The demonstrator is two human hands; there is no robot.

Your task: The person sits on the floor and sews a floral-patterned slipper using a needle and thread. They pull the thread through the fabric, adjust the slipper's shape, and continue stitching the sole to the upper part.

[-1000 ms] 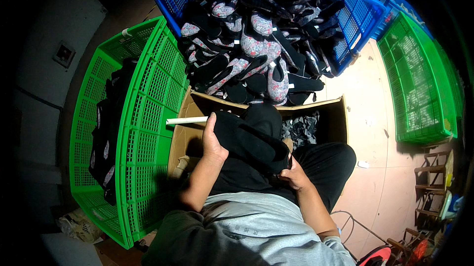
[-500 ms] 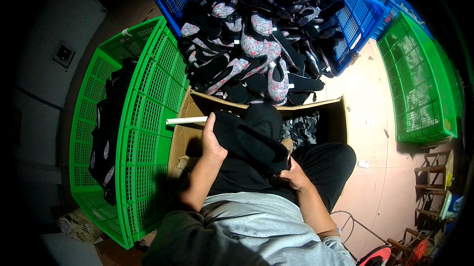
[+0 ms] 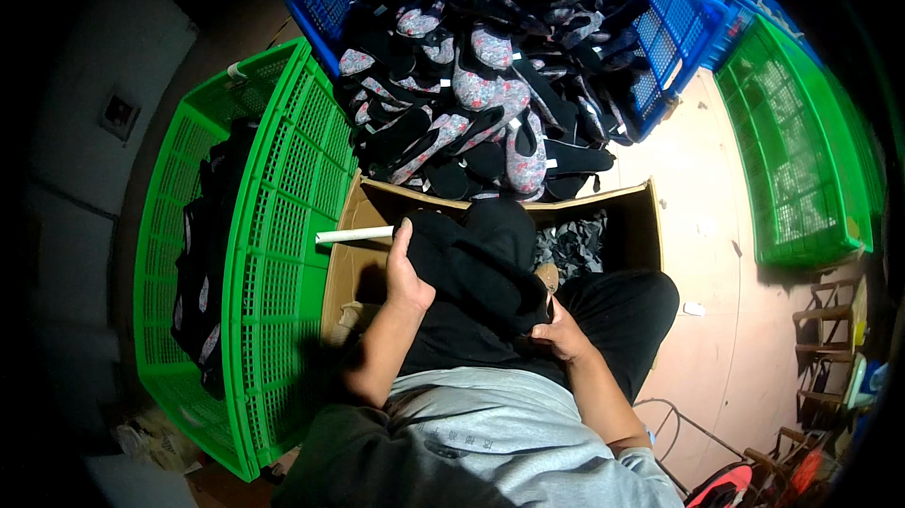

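Note:
Across my lap lies a black fabric shoe [image 3: 490,277], its opening facing up. My left hand [image 3: 410,272] is closed round one end of it, thumb on top. A white stick or tube [image 3: 353,235] sticks out to the left beside that thumb; whether the hand grips it too is hidden. The near right end of the shoe is pinched by my right hand [image 3: 564,331]. Just above those fingers a small tan rounded piece [image 3: 547,274] shows; I cannot make out what it belongs to.
An open cardboard box [image 3: 650,225] with dark scraps [image 3: 570,244] stands before my knees. Beyond it, flower-patterned shoes [image 3: 490,89] spill from a blue crate [image 3: 679,37]. A green crate [image 3: 292,272] stands at left, another green crate [image 3: 792,140] at far right.
The view has shifted very slightly. Both hands keep their hold on the shoe, almost without moving.

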